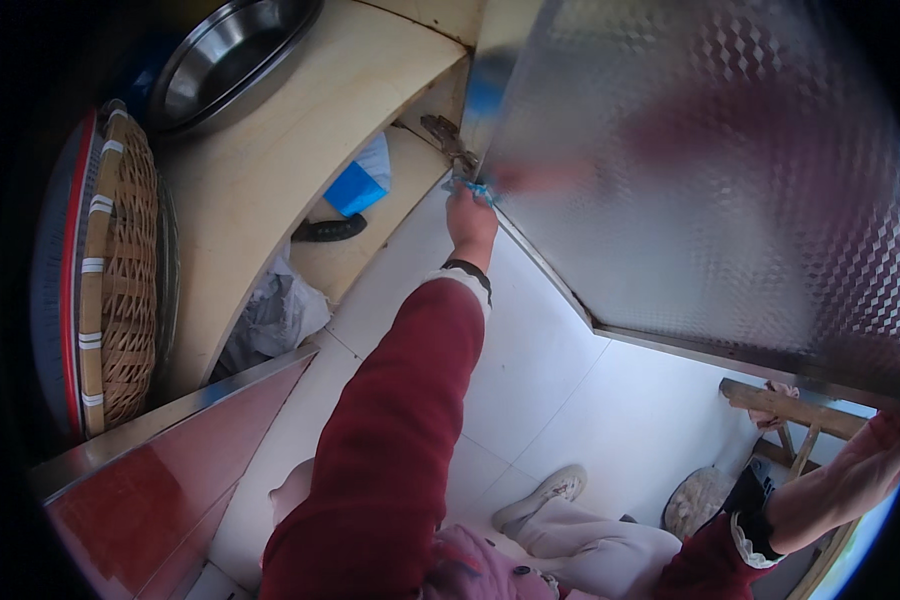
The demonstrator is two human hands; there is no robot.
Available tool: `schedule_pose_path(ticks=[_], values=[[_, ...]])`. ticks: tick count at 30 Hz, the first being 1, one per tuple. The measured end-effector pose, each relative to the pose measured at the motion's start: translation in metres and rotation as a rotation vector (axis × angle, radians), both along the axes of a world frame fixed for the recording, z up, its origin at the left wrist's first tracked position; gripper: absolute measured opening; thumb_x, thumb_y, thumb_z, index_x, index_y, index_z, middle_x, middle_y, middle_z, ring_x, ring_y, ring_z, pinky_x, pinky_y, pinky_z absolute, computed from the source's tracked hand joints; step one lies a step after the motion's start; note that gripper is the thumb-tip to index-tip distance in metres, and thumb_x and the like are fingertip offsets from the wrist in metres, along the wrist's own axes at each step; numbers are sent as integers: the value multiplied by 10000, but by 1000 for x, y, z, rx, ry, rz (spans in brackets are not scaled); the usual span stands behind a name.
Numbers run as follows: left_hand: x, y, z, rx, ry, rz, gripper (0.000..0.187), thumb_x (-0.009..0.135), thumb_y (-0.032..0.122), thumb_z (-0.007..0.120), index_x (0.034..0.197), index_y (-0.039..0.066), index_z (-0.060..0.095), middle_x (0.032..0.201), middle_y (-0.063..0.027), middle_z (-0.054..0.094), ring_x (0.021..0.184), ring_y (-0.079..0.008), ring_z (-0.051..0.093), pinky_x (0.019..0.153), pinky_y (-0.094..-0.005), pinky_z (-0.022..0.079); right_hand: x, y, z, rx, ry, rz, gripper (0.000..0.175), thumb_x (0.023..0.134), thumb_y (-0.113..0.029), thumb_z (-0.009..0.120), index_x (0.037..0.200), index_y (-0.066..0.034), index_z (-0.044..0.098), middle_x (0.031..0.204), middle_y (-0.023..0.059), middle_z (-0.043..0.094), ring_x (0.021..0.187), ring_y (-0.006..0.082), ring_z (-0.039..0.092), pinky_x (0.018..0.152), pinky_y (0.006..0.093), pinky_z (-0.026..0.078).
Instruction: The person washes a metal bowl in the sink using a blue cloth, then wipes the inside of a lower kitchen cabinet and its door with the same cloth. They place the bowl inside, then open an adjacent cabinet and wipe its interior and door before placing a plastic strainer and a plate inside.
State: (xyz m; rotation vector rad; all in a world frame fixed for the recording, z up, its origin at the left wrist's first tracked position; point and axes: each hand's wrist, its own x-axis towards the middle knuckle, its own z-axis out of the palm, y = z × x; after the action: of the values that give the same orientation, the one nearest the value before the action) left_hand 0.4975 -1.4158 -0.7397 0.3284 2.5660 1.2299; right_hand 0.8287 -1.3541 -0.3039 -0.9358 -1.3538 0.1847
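Note:
My left hand (pixel 472 221) reaches forward, its fingers closed around a crumpled blue-and-white cloth (pixel 486 192). The cloth presses against the hinge-side edge of an open cabinet door (pixel 645 247), which has a patterned glass panel in a metal frame. Just beyond it is a rusty hinge (pixel 446 135), joining the door to the cabinet. At the right rim, my right hand (pixel 862 457) reaches up to the door's far lower corner. Its fingers are mostly hidden by the frame and the picture's edge. A blurred reddish reflection shows in the glass.
Left of my arm, a curved cream shelf (pixel 270 157) carries a steel basin (pixel 225 60) and a wicker basket (pixel 127 277). Below it lie a blue-and-white packet (pixel 360 180), a dark curved object (pixel 334 228) and a plastic bag (pixel 285 307). A wooden frame (pixel 795 409) stands lower right.

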Motion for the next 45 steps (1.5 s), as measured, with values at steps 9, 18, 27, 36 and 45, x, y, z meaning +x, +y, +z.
schedule_pose_path(ticks=[9, 18, 27, 36, 45], values=[[68, -12, 12, -30, 195, -194, 477, 882, 157, 590, 1320, -16, 514, 1106, -201, 602, 1003, -383, 596, 846, -436, 507, -10, -7, 6, 11, 58, 61, 262, 997, -242, 554, 1035, 7, 626, 969, 102, 631, 886, 162, 610, 873, 270, 442], [177, -22, 13, 12, 124, -457, 416, 850, 120, 572, 1237, -32, 556, 1031, -204, 617, 949, -377, 608, 803, -448, 518, -19, -50, -16, 28, 39, 153, 256, 987, -267, 575, 904, -26, 600, 805, 63, 577, 736, 133, 559, 728, 239, 414], [224, -74, 18, -153, -181, -634, 300, 881, 297, 516, 850, 34, 657, 908, -197, 663, 924, -382, 626, 808, -509, 494, -19, -16, 21, -63, 224, 130, 310, 977, -292, 596, 774, -58, 573, 641, 24, 522, 585, 104, 507, 582, 208, 386], [3, -12, -81, 469, -222, 340, 147, 957, 189, 551, 1002, 67, 620, 790, -42, 599, 742, -231, 561, 725, -369, 464, -31, -38, 3, 11, 74, 89, 358, 965, -261, 615, 656, -101, 530, 557, -18, 457, 516, 78, 449, 489, 204, 327], [32, -4, -19, 144, -45, 96, 244, 842, 218, 604, 989, 26, 633, 941, -241, 663, 939, -456, 605, 790, -499, 486, -8, -43, -11, 134, -102, 203, 350, 949, -259, 632, 646, -116, 530, 554, -30, 451, 510, 70, 439, 488, 199, 328]])
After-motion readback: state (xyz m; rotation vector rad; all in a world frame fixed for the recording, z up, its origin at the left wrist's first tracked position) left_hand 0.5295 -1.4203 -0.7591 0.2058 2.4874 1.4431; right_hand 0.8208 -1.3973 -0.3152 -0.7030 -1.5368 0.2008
